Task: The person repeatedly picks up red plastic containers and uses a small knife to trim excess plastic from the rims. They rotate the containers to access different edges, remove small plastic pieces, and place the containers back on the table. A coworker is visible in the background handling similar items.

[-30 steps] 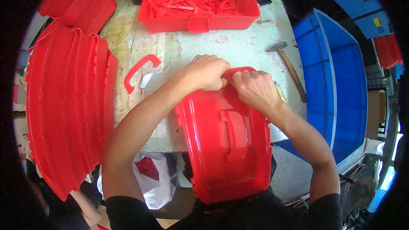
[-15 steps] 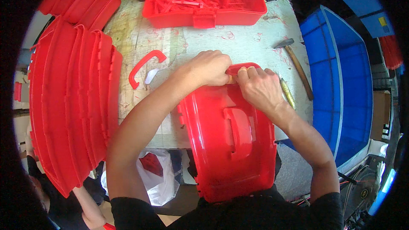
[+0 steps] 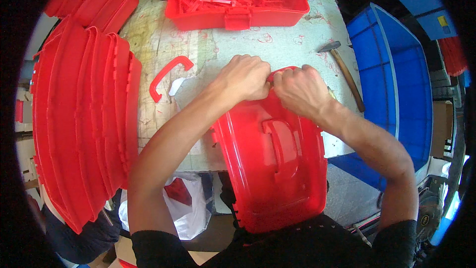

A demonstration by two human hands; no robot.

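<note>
A glossy red plastic box lid (image 3: 258, 164) with a raised oblong shape in its middle lies open side up, its near end against my body and its far end on the bench. My left hand (image 3: 246, 77) is closed at the lid's far edge. Right beside it, my right hand (image 3: 301, 89) is closed on that same edge, fingers curled over the rim. Whether a small piece sits between my fingers is hidden. Left of my hands, a curved red handle (image 3: 166, 75) lies loose on the bench, close to a scrap of white paper (image 3: 176, 86).
At the back stands a red tray (image 3: 208, 21) full of thin red plastic strips. To the right lie a wooden-handled hammer (image 3: 349, 77) and a blue crate (image 3: 396, 84). Nested red box shells (image 3: 82, 119) rise at the left. A white bag (image 3: 191, 213) sits below the bench edge.
The lid has shifted slightly right at its near end. My right hand has turned, its elbow swinging outward, and now covers most of the yellowish tool beside it. Both hands keep their grip.
</note>
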